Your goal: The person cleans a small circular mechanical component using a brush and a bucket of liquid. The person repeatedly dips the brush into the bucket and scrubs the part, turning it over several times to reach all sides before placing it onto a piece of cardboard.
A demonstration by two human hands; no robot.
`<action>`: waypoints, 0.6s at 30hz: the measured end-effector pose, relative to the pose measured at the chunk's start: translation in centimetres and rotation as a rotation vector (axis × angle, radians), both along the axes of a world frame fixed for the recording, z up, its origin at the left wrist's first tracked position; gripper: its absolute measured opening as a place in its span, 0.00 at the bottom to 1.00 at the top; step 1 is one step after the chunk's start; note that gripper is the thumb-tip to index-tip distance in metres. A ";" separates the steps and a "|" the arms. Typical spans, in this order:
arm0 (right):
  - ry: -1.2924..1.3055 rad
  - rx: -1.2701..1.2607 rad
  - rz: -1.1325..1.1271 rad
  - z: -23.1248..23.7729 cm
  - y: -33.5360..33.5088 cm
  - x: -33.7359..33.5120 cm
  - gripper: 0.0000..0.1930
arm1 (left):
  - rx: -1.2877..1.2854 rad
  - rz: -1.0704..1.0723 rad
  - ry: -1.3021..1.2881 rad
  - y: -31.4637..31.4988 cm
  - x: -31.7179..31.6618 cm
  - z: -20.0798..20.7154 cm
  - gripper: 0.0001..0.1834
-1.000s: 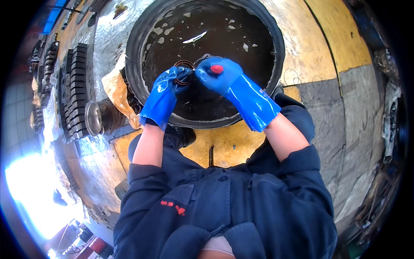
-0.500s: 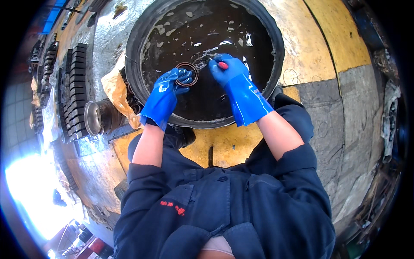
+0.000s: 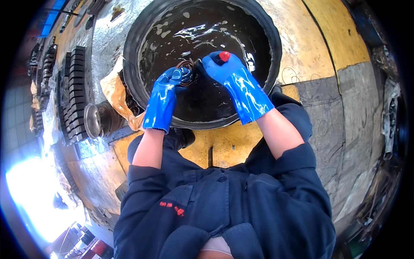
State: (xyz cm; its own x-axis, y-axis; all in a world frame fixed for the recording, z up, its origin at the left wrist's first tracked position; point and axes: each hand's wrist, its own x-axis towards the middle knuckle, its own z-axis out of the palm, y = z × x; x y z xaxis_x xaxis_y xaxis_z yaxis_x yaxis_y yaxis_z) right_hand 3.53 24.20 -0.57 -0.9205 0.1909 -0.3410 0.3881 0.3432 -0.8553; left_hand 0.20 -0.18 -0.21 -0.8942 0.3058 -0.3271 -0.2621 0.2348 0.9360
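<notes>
Both hands wear long blue rubber gloves over a round black tub [image 3: 134,82] of dark liquid. In my left hand [image 3: 166,84] is a reddish-brown ring [image 3: 186,64], with gloved fingers curled through and around it. My right hand [image 3: 224,69] is closed around a red-handled tool [image 3: 224,56], whose red end sticks up out of the fist. The tool's dark working end points left toward the ring and lies close beside it. Whether the two touch, I cannot tell. Most of the tool is hidden by the glove.
Left of the tub lie a crumpled brown paper or plastic sheet [image 3: 115,88] and a metal cylindrical part [image 3: 97,120]. Beyond them stands a row of dark ribbed metal blocks [image 3: 76,93]. Yellow and grey floor plates [image 3: 302,43] lie to the right. My knees flank the tub's near side.
My right hand has turned, raising the red handle end, and moved slightly left toward the ring. My left hand has tilted the ring. Ripples on the liquid have shifted.
</notes>
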 end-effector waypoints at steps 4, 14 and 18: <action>-0.204 -0.059 -0.038 0.5 0.2 0.8 0.25 | 0.061 0.038 -0.009 -0.3 -0.1 -0.2 0.22; -0.174 0.165 -0.167 -0.6 1.1 0.4 0.24 | 0.123 0.017 -0.009 -0.6 -0.5 -0.9 0.24; 0.168 -0.278 -0.070 0.2 1.1 0.8 0.17 | 0.100 0.004 -0.040 0.2 -0.6 -0.5 0.24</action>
State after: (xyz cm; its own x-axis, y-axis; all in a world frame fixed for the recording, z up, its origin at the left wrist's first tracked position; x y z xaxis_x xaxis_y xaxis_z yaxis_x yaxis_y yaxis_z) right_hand 4.33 25.33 -0.35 -0.9562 0.1768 -0.2333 0.2480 0.0655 -0.9666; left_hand -0.36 0.00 -0.69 -0.8825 0.3349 -0.3303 -0.3004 0.1391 0.9436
